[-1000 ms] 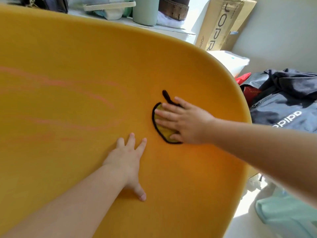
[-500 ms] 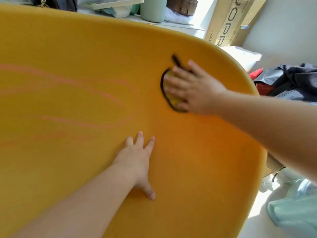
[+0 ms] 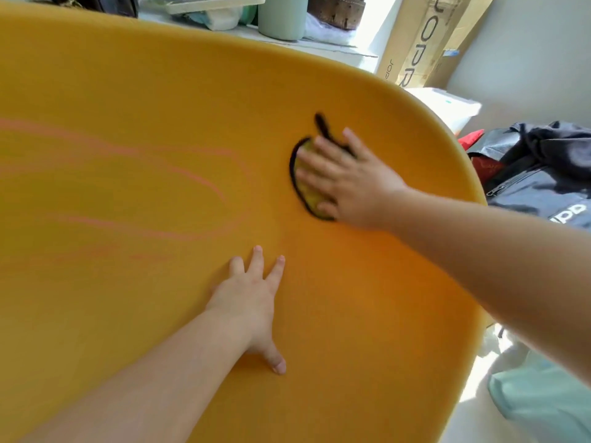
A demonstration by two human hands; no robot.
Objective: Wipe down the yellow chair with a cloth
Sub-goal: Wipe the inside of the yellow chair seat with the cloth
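Observation:
The yellow chair (image 3: 134, 193) fills most of the view as a broad curved shell, with faint pink streaks across its left half. A small yellow-green cloth (image 3: 307, 190) with a black edge and a black loop lies flat on the shell near its upper right curve. My right hand (image 3: 348, 180) presses flat on the cloth and covers most of it; the hand is blurred. My left hand (image 3: 252, 298) rests flat on the shell below the cloth, fingers spread, holding nothing.
Behind the chair's top edge is a shelf with a pale green cup (image 3: 281, 17) and a tray. A cardboard box (image 3: 422, 36) leans on the wall at the right. A dark bag (image 3: 543, 187) and a mint cloth (image 3: 543, 401) lie right of the chair.
My right hand slid the cloth up the shell toward the top edge, then back down and a little left. My left hand has stayed flat in the same spot.

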